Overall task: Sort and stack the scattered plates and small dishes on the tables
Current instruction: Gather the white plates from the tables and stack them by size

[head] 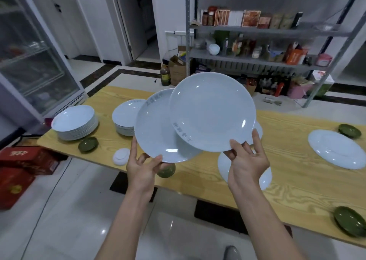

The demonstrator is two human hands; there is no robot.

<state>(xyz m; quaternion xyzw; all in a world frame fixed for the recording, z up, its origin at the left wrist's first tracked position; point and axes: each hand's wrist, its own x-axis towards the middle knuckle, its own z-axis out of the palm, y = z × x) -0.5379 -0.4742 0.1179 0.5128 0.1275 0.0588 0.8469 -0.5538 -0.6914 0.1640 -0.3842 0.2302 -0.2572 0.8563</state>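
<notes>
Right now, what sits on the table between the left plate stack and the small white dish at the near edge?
A small green dish, seen in the head view, nearer the left plate stack than the small white dish.

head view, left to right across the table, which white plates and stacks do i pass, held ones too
tall plate stack → second plate stack → left-held plate, gripped by left hand → right-held plate, gripped by right hand → oval platter
</notes>
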